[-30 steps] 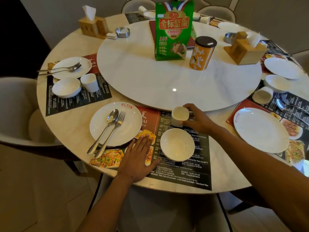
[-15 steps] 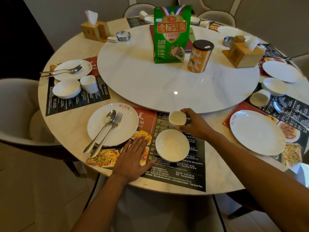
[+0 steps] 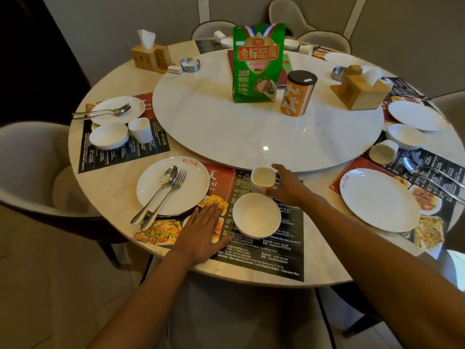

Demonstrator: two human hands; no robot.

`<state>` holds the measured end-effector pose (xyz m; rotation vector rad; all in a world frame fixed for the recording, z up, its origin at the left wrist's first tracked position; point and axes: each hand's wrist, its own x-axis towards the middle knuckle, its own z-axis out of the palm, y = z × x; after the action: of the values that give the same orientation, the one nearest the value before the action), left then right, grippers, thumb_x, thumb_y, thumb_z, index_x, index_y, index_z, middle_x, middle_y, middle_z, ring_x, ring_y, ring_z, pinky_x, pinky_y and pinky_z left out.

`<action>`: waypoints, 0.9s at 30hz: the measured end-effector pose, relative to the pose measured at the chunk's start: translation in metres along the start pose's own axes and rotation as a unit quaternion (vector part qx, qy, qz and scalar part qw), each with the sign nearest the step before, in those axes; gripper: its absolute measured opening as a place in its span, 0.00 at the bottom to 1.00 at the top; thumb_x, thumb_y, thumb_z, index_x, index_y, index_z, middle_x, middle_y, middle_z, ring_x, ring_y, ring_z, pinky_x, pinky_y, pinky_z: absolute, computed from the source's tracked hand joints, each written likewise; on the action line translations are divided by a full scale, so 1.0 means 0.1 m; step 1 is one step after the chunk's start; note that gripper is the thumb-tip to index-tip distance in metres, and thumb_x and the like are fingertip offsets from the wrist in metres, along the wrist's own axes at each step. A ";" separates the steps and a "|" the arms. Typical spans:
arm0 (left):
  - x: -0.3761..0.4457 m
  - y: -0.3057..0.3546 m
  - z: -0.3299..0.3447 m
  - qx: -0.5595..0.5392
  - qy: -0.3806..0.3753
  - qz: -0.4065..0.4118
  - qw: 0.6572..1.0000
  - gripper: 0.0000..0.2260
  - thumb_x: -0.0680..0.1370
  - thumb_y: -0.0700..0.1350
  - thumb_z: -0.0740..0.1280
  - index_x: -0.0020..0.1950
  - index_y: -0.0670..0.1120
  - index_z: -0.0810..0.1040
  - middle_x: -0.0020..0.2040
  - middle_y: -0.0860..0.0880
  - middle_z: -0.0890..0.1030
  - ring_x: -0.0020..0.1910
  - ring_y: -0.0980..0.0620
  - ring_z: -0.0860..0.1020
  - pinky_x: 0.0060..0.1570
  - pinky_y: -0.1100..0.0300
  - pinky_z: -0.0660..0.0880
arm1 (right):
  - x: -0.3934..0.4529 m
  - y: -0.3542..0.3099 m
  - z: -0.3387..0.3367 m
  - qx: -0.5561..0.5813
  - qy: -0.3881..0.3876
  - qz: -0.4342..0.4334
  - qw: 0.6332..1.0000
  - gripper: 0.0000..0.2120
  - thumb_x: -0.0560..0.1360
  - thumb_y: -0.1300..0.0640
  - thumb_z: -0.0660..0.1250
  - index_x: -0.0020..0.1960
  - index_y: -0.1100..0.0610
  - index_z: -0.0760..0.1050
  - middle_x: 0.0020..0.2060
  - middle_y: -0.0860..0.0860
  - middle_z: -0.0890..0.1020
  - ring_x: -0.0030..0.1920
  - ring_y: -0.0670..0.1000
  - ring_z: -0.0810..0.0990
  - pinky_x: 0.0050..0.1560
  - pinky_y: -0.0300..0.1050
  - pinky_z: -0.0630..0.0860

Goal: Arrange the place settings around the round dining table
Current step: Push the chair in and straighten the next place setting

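At the near setting, a white cup (image 3: 261,178) stands upright on the black and red placemat (image 3: 266,250), just beyond a white bowl (image 3: 256,219). My right hand (image 3: 288,188) curls around the cup's right side, thumb near its base and fingers by its rim. My left hand (image 3: 204,229) lies flat with fingers spread on the placemat's food photos, left of the bowl, holding nothing. A white plate (image 3: 187,195) carrying a spoon (image 3: 161,190) and fork (image 3: 171,192) sits on the mat's left end.
A marble turntable (image 3: 226,127) fills the table's centre, bearing a green bag (image 3: 258,64), an orange canister (image 3: 298,96) and a wooden tissue box (image 3: 359,93). Another setting (image 3: 115,110) lies at left. At right are a plate (image 3: 380,199), a tipped cup (image 3: 383,152) and cutlery. Chairs ring the table.
The cup in my right hand has gone from tilted to standing upright on the placemat behind the bowl. My left hand has stayed flat on the mat.
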<state>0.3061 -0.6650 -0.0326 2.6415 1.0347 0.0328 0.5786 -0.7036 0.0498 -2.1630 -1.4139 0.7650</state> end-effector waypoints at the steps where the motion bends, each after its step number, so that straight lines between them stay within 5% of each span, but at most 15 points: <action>1: 0.01 0.03 -0.04 -0.010 -0.018 -0.011 1.000 0.40 0.74 0.72 0.48 0.79 0.50 0.45 0.79 0.52 0.45 0.78 0.54 0.42 0.75 0.56 0.38 | -0.04 -0.04 -0.01 -0.010 0.013 0.003 1.000 0.42 0.69 0.51 0.75 0.76 0.56 0.55 0.72 0.59 0.65 0.69 0.59 0.68 0.65 0.51 0.67; 6: -0.05 0.25 -0.44 -0.021 0.062 -0.029 0.997 0.25 0.78 0.58 0.61 0.73 0.51 0.65 0.69 0.51 0.72 0.67 0.50 0.70 0.69 0.51 0.63 | -0.30 -0.44 0.04 -0.020 0.082 -0.053 0.995 0.33 0.72 0.49 0.72 0.72 0.51 0.62 0.72 0.54 0.65 0.69 0.57 0.67 0.67 0.56 0.66; 10: -0.28 0.07 -0.83 -0.026 0.131 -0.030 0.991 0.16 0.78 0.55 0.62 0.64 0.52 0.74 0.61 0.53 0.78 0.58 0.53 0.76 0.58 0.55 0.70 | -0.47 -0.88 0.24 0.029 0.062 -0.114 0.991 0.20 0.74 0.54 0.69 0.65 0.51 0.71 0.61 0.50 0.75 0.61 0.51 0.74 0.61 0.47 0.71; 13: -0.40 -0.34 -1.09 -0.020 0.151 -0.039 0.988 0.12 0.79 0.54 0.62 0.59 0.52 0.78 0.56 0.54 0.81 0.54 0.53 0.77 0.54 0.56 0.72 | -0.58 -1.13 0.51 0.058 0.047 -0.152 0.985 0.12 0.74 0.55 0.69 0.57 0.51 0.74 0.47 0.42 0.76 0.48 0.42 0.76 0.46 0.35 0.70; 17: -0.40 -1.03 -1.33 -0.010 0.158 -0.084 0.984 0.10 0.79 0.52 0.62 0.57 0.52 0.78 0.55 0.55 0.80 0.52 0.54 0.77 0.52 0.56 0.71 | -0.46 -1.27 0.98 0.066 0.018 -0.122 0.990 0.17 0.74 0.52 0.70 0.61 0.47 0.71 0.57 0.46 0.74 0.52 0.44 0.75 0.48 0.35 0.71; 21: -0.22 -1.63 -1.45 -0.040 0.150 -0.123 0.980 0.10 0.79 0.51 0.63 0.58 0.50 0.77 0.55 0.53 0.80 0.51 0.51 0.79 0.52 0.52 0.75 | -0.23 -1.38 1.36 0.070 0.031 -0.040 0.996 0.26 0.75 0.52 0.69 0.70 0.51 0.64 0.66 0.53 0.70 0.61 0.50 0.73 0.59 0.46 0.74; 24: -0.02 -1.97 -1.39 -0.109 0.096 -0.144 0.979 0.16 0.79 0.51 0.64 0.65 0.50 0.71 0.55 0.52 0.78 0.52 0.50 0.78 0.52 0.51 0.75 | -0.10 -1.42 1.57 0.081 0.060 0.023 0.995 0.33 0.76 0.55 0.67 0.75 0.56 0.54 0.72 0.56 0.63 0.69 0.57 0.67 0.66 0.53 0.68; 27: 0.18 -2.15 -1.26 -0.184 0.007 -0.133 0.974 0.22 0.80 0.51 0.61 0.73 0.50 0.61 0.56 0.51 0.78 0.54 0.50 0.77 0.56 0.50 0.75 | -0.06 -1.44 1.75 0.121 0.079 0.054 0.988 0.32 0.77 0.56 0.65 0.75 0.56 0.52 0.70 0.58 0.68 0.68 0.58 0.69 0.65 0.52 0.69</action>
<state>0.1616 -0.4696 0.0245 2.1601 1.2436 0.1676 0.3637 -0.6434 0.0108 -2.0732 -1.0741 0.7425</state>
